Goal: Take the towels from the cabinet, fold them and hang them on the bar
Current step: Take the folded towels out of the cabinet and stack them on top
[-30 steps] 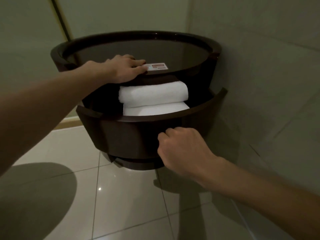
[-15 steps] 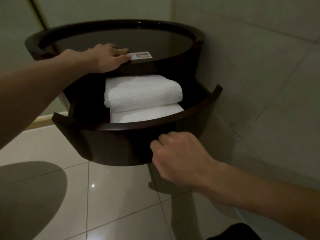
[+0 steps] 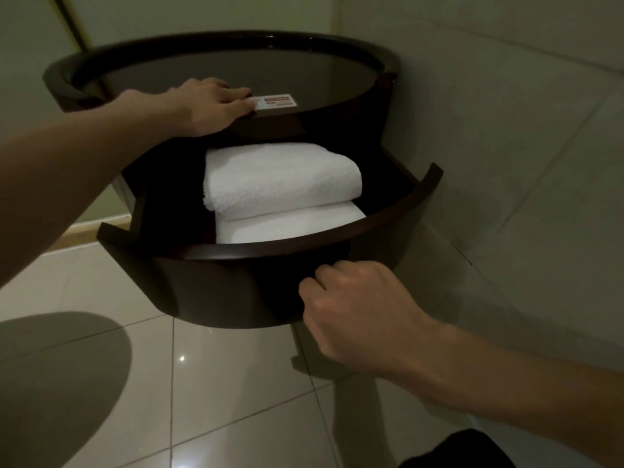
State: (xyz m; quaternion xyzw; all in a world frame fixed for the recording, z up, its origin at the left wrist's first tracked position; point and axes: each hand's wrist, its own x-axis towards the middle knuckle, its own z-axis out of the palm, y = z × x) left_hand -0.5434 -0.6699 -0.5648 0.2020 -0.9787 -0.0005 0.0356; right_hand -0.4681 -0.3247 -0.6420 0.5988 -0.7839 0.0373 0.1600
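Two folded white towels stacked in the open drawer point(image 3: 216, 288) of a dark, round-fronted cabinet point(image 3: 331, 128): upper towel point(image 3: 280, 177) thick and rounded along its near fold, lying directly on lower towel point(image 3: 287, 224), the latter partly hidden behind the drawer's curved front. Both toward the middle and right of the drawer, dark space to their left. Drawer standing out toward the near side, just below the cabinet's rimmed top surface. On the near edge of that top, left hand point(image 3: 209, 108) palm-down, fingers straight and close together, pressed flat, fingertips touching the left end of a small white-and-red sticker point(image 3: 275, 101). At the lower right of the drawer front, right hand point(image 3: 354, 309) knuckles-up, fingers curled in tight against the dark wood, fingertips hidden; exactly which part gripped, impossible to tell. No hand on either towel. Cabinet set into a corner, pale tiled wall point(image 3: 506, 130) to the right and on the far side. Below, glossy pale floor point(image 3: 229, 383) tiles with a small glint of light, and a large rounded shadow point(image 3: 57, 376) at the near left.
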